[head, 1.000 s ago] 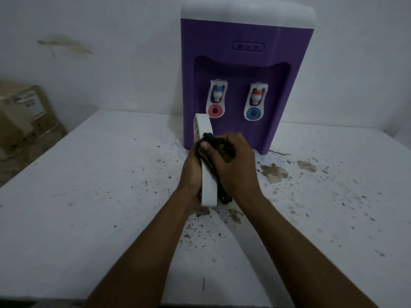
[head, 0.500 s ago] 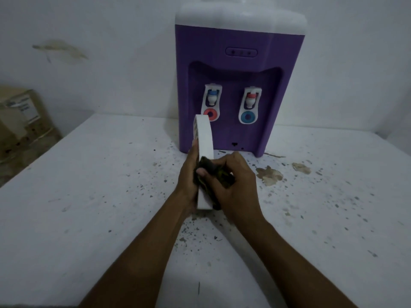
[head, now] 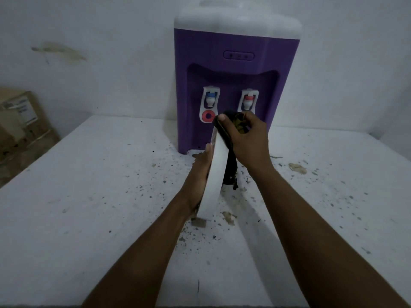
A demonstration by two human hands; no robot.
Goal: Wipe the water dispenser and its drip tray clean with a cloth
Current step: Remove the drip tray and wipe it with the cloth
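Since half a second ago, the right hand (head: 249, 138) has slid the cloth (head: 230, 167) up to the far end of the tray (head: 214, 174). Its fingers curl round the cloth. The left hand (head: 200, 172) grips the tray on edge above the table (head: 89, 196), before the dispenser (head: 235, 70). The tray wipe is in hand; next probably a firm stroke back down.

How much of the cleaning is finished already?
Done: the drip tray is out of the water dispenser. Happening now: the left hand holds the tray up on its edge while the right hand presses a dark cloth against its top end. Left to do: put the tray back. I cannot tell whether the dispenser's purple front got wiped. Specks and stains dot the table.
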